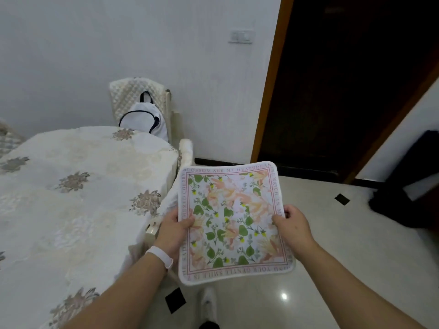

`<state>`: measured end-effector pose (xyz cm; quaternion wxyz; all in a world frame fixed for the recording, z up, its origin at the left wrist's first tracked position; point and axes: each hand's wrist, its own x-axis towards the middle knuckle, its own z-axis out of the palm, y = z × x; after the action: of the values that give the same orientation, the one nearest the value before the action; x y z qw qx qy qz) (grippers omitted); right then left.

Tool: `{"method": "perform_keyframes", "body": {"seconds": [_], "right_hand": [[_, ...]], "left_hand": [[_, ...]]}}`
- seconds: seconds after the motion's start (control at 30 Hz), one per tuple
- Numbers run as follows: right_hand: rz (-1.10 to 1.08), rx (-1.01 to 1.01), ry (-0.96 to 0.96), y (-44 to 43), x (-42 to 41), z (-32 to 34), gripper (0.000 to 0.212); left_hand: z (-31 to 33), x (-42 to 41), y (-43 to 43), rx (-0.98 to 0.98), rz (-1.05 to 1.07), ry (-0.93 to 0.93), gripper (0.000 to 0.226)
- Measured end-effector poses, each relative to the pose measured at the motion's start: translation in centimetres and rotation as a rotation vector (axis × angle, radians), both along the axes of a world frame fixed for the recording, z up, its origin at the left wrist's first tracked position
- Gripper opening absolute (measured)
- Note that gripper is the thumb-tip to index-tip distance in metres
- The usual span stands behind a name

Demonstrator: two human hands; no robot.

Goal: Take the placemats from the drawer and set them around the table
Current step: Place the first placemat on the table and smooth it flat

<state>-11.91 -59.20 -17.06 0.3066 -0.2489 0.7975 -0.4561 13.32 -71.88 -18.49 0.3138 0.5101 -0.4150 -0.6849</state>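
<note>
I hold a square floral placemat (231,219) flat in front of me, above the floor and just right of the table's edge. It has a pink border with lettering and green leaves with peach flowers. My left hand (174,230) grips its left edge, thumb on top; a white band sits on that wrist. My right hand (293,223) grips its right edge, thumb on top. The table (78,186), covered in a white embroidered cloth, fills the left side. No drawer is in view.
A padded chair (140,100) with a white backpack (145,119) on it stands at the table's far end against the wall. A dark wooden doorway (344,86) opens at right. A dark object (413,186) sits on the glossy tiled floor at far right.
</note>
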Motion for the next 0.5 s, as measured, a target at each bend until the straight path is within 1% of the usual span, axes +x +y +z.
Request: {"method": "perform_keyframes", "body": {"seconds": [0.2, 0.37, 0.5], "right_hand": [[-0.073, 0.036, 0.039, -7.1, -6.1, -0.6, 0.009], [-0.106, 0.07, 0.101, -14.8, -11.1, 0.8, 0.009], [-0.122, 0.057, 0.14, -20.2, -14.6, 2.3, 0.009]], "left_hand": [[-2.9, -7.3, -8.9, 0.074, -0.057, 0.03, 0.024], [-2.4, -13.6, -17.4, 0.076, -0.1, 0.029, 0.022], [-1.1, -17.6, -23.8, 0.031, -0.154, 0.034, 0.017]]}}
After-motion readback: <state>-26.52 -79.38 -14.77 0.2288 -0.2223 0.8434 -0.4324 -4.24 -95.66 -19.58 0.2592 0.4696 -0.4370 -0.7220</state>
